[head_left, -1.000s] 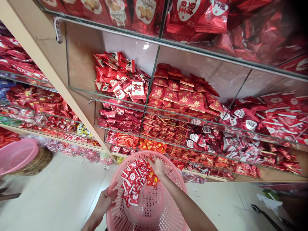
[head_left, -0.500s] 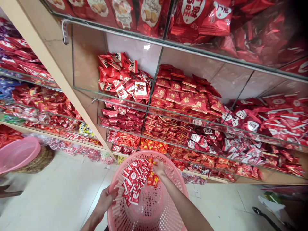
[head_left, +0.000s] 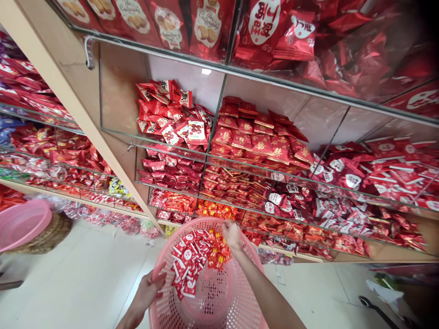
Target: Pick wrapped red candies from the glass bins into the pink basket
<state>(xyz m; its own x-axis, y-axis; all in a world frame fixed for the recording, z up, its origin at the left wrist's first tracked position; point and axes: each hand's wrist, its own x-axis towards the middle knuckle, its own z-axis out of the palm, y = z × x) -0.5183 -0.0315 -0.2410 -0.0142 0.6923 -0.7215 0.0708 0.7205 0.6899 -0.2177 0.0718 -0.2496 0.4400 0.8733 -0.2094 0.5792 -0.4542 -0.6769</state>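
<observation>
I hold a pink perforated plastic basket (head_left: 219,301) in front of me, my left hand (head_left: 148,289) gripping its left rim. Inside lies a pile of red-and-white snack packets (head_left: 187,262) with several small red-and-yellow packets (head_left: 217,253) beside them. My right hand (head_left: 231,234) reaches over the far rim of the basket, fingers down next to the red-and-yellow packets; I cannot tell whether it grips any. Just beyond it, a low shelf compartment holds matching red-and-yellow packets (head_left: 216,209).
Glass shelves (head_left: 274,80) with dividers rise ahead, filled with red snack bags. A wooden upright (head_left: 68,96) slants at the left. A second pink basin (head_left: 20,224) rests on a woven basket (head_left: 48,235) at the far left. The floor is pale tile (head_left: 85,278).
My right hand has lifted slightly toward the basket's far rim, and more red-and-yellow packets lie in the basket. The view shifted a little; my left hand stays on the rim.
</observation>
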